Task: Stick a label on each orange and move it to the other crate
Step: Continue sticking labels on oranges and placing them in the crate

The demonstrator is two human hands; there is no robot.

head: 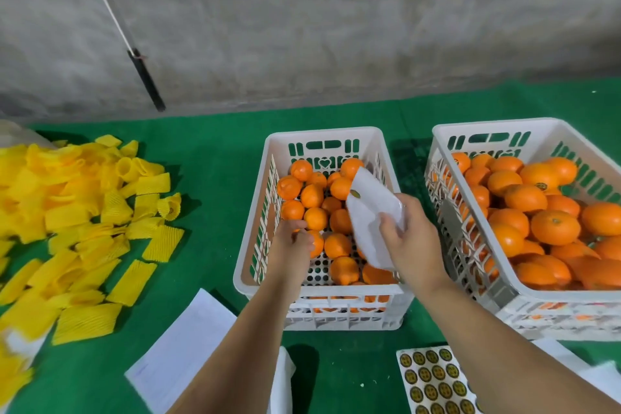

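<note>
Nearest, full label sheet (437, 380) unused; right hand (411, 239) pinches nearly spent backing sheet (369, 212), left hand (292, 242) grips orange (314, 244) in half-emptied middle crate (322, 292); right crate (470, 279) well filled.

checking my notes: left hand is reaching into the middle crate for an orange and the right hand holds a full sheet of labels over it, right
Not quite. The head view shows the sheet in the right hand nearly used up, with one label left at its edge. The full sheet lies on the table. The left hand does reach into the middle crate for an orange.
</note>
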